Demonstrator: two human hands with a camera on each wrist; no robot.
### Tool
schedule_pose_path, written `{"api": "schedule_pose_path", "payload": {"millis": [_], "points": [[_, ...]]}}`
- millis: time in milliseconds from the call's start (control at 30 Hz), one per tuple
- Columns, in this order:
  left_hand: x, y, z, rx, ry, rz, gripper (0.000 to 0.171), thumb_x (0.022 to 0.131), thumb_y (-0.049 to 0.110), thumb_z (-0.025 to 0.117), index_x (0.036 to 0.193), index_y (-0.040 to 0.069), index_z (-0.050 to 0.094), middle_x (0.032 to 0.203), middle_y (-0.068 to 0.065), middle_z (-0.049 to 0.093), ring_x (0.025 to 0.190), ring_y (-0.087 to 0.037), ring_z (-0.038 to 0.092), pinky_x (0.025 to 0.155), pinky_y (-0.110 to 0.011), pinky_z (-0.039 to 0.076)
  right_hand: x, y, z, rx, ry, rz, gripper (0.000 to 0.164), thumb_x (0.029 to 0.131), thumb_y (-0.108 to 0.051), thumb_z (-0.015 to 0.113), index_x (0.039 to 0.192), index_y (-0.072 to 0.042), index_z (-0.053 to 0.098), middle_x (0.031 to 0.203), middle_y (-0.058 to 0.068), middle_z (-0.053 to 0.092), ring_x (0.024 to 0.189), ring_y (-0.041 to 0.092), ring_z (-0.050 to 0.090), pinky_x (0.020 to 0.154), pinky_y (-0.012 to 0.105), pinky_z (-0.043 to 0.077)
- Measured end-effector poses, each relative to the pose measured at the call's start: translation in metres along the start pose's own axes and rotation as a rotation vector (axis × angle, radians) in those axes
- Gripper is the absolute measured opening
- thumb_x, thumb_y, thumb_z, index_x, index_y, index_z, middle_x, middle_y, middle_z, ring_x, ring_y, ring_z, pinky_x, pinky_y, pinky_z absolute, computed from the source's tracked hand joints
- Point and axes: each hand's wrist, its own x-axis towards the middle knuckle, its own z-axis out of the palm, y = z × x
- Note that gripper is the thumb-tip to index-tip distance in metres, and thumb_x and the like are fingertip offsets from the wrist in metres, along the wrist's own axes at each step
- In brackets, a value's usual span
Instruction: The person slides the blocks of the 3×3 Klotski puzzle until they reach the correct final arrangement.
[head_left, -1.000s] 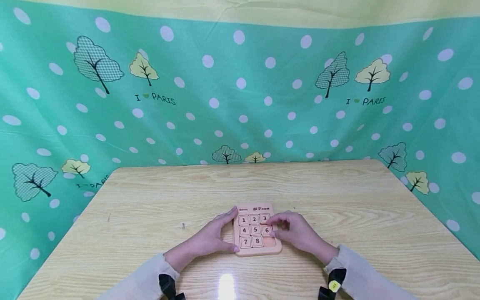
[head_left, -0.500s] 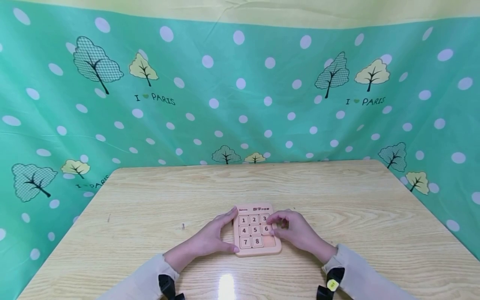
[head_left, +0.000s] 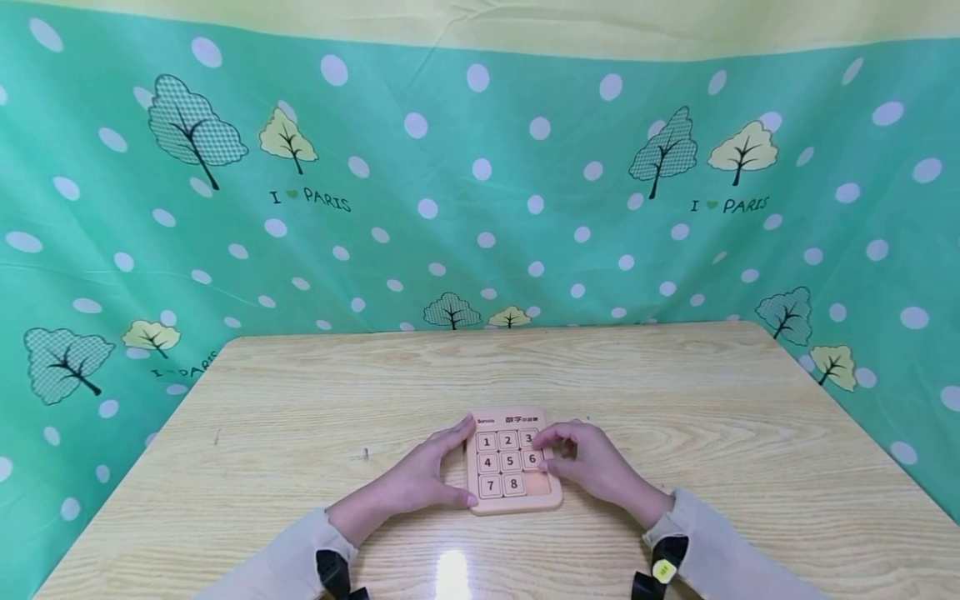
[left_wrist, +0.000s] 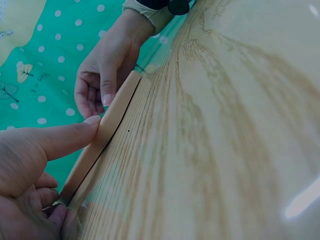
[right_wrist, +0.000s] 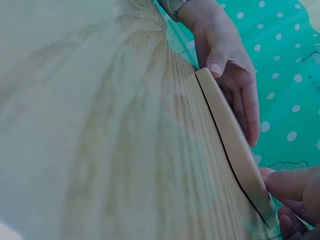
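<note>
A pink sliding number puzzle [head_left: 517,505] lies flat on the wooden table, its tiles reading 1 to 8 in order. The slot at its lower right holds no tile. My left hand [head_left: 423,475] grips the puzzle's left side, thumb at the near corner and a finger at the far one. At the right, my right hand [head_left: 596,467] has thumb and forefinger at tile 6 [head_left: 532,458], apparently pinching it; the forefinger partly covers tile 3 [head_left: 528,437]. In the left wrist view the puzzle's side edge [left_wrist: 115,110] shows, while its tiles are hidden.
The light wood table [head_left: 300,375] extends around the puzzle. A tiny object [head_left: 366,454] lies left of it. Behind hangs a green dotted cloth [head_left: 480,208] printed with trees. Black straps [head_left: 333,571] circle both sleeves.
Tile 6 has slid slightly away from me, toward tile 3, with the right thumb moving along. The left hand and the puzzle frame stay in place.
</note>
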Motion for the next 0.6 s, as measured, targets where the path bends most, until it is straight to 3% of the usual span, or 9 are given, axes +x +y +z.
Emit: {"api": "schedule_pose_path", "payload": {"millis": [600], "points": [[-0.0001, -0.0003, 0.0002, 0.005, 0.001, 0.0, 0.101, 0.067, 0.029, 0.083, 0.148, 0.007, 0.026, 0.156, -0.004, 0.018, 0.143, -0.03, 0.015, 0.115, -0.052, 0.011, -0.0008, -0.0003, -0.0008, 0.001, -0.005, 0.0, 0.022, 0.079, -0.017, 0.074, 0.1, -0.013, 0.07, 0.093, -0.005, 0.065, 0.08, 0.011, 0.051, 0.07, 0.023, 0.044]]}}
